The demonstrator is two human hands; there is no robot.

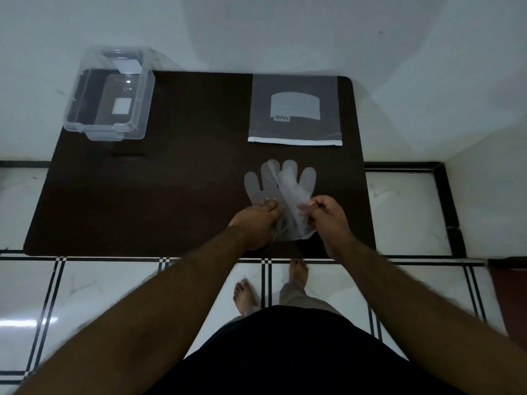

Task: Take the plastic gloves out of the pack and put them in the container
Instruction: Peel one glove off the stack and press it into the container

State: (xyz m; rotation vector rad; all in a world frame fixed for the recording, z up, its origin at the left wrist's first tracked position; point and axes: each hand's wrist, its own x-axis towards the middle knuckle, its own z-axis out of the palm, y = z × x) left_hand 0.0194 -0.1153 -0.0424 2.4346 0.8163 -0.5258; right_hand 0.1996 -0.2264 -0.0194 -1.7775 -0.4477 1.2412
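Clear plastic gloves [282, 189] lie on the dark table [171, 181], fingers pointing away from me, just in front of the flat grey zip pack [295, 109]. My left hand [256, 223] presses down on the cuff end of the gloves at their left side. My right hand [328, 215] pinches the right edge of the top glove between thumb and fingers and lifts it a little. The clear plastic container [111, 92] stands open at the table's far left corner, with nothing but a white label showing inside.
The table stands against a white wall, with a white wall also close on the right. Below its near edge is a white tiled floor with black lines, where my bare feet [245, 295] stand.
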